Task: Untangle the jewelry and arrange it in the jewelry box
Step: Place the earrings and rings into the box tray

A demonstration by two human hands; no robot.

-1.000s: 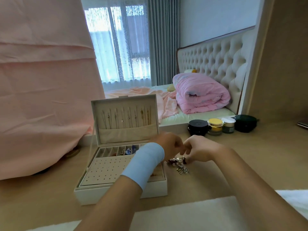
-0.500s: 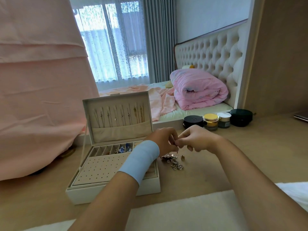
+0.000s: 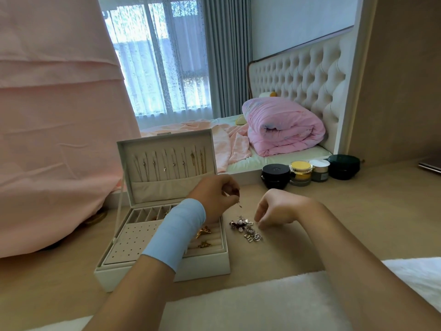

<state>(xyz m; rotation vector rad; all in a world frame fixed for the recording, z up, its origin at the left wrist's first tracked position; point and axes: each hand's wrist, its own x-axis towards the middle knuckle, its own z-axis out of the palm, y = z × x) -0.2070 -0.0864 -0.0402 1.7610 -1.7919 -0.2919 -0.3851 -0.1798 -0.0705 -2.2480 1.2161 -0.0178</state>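
Setting: you sit at a pale wooden table (image 3: 334,223), looking down at both bare hands.
Jewelry box: a white rectangular jewelry box (image 3: 205,265) stands open at near left. Thin chain necklaces (image 3: 167,163) hang inside its upright lid, and gold butterfly-shaped pieces (image 3: 204,231) rest in its right compartment.
Tangle: a small heap of silver and pink jewelry (image 3: 245,229) lies on the table just right of the box, between your hands.
Left hand: your left hand (image 3: 214,195), with a pale blue band on the wrist, is raised above the box's right edge. Its thumb and fingertips pinch a tiny silver piece (image 3: 239,205) that dangles clear of the heap.
Right hand: your right hand (image 3: 276,207) hovers low, fingers curled down, just beside the heap. Whether it holds anything cannot be made out.
Step in hand: one piece looks freed, and most of the heap is still to sort.
Next move: probably carry the pinched piece left into a free compartment and release it gently, keeping it from catching the heap again.
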